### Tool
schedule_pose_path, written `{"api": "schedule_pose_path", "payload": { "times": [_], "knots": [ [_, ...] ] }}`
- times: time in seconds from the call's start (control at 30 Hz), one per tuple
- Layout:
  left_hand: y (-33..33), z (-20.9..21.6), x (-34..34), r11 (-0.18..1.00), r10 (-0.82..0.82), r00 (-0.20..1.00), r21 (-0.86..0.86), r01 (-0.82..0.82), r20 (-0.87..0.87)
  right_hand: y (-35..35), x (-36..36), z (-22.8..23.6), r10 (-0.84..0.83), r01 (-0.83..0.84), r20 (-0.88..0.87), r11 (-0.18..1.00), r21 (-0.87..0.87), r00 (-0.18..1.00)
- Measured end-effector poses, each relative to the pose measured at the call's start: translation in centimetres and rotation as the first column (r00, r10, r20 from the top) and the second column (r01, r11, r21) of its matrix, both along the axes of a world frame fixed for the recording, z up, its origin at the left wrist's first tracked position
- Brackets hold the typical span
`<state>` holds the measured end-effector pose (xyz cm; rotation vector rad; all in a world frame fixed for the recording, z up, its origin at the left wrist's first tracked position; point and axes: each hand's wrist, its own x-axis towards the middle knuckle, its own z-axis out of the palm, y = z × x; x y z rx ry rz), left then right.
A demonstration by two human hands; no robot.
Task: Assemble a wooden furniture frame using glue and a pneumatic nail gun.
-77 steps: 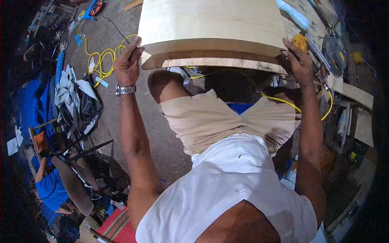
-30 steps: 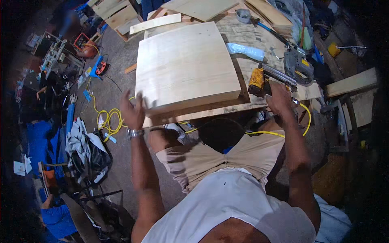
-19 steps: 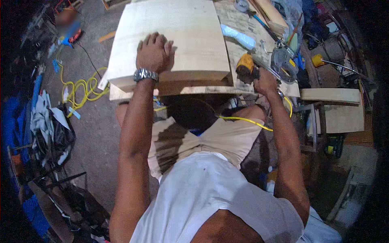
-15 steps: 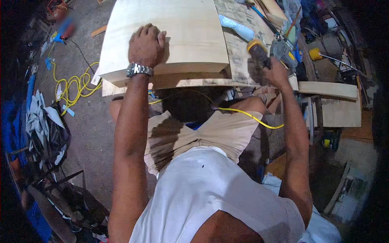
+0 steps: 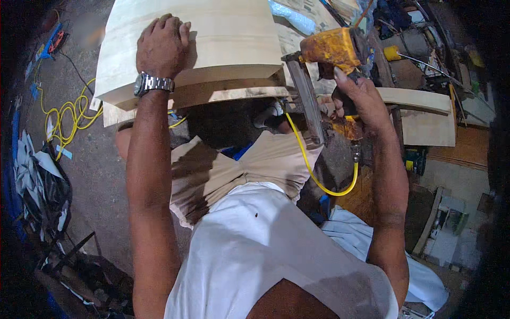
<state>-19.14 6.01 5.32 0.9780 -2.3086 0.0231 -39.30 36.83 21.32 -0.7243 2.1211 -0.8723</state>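
Observation:
My left hand (image 5: 163, 49) lies flat on the top of a pale wooden box or panel assembly (image 5: 228, 40), fingers stretched toward the far side. A metal watch is on that wrist. In my right hand (image 5: 364, 101) is a yellow pneumatic nail gun (image 5: 332, 49), its handle wrapped by my fingers. The gun is raised just right of the wood's near corner, its long dark magazine slanting down toward my knee. A yellow air hose (image 5: 340, 193) hangs from the handle's end and loops back under the workbench board (image 5: 223, 97).
Coiled yellow hose (image 5: 66, 125) lies on the floor at left, near crumpled grey cloth (image 5: 37, 173). Bubble wrap (image 5: 292, 17) lies on the bench beyond the gun. At right are wood offcuts (image 5: 427, 127), a yellow-ended roller (image 5: 392, 53) and scattered tools.
My right hand has lifted the nail gun off the bench area and turned it upright toward me. The left hand stays on the wood. The whole view has shifted slightly.

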Motion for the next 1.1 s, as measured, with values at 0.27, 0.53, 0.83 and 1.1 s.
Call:
{"api": "schedule_pose_path", "payload": {
  "times": [0.27, 0.53, 0.83, 1.1],
  "knots": [
    [0.4, 0.2, 0.2, 1.0, 0.018, 0.999, -0.012, -0.019, -0.027, -1.5, -0.2, 0.0, 0.037, -0.029, -0.079, 0.994, 0.104, 0.996],
    [0.1, 0.3, 0.5, 0.998, -0.045, 0.999, -0.033, 0.045, 0.011, -2.7, -0.4, 0.8, 0.12, -0.1, -0.111, 0.98, 0.173, 0.987],
    [0.0, 0.1, 0.3, 0.999, -0.015, 1.0, -0.034, 0.015, -0.006, -3.9, -0.2, 1.7, 0.204, -0.149, -0.176, 0.947, 0.285, 0.963],
    [0.3, 0.5, 0.5, 0.998, -0.019, 0.998, -0.065, 0.016, -0.052, -4.1, 1.0, 1.9, 0.154, -0.124, -0.128, 0.968, 0.22, 0.98]
  ]
}}
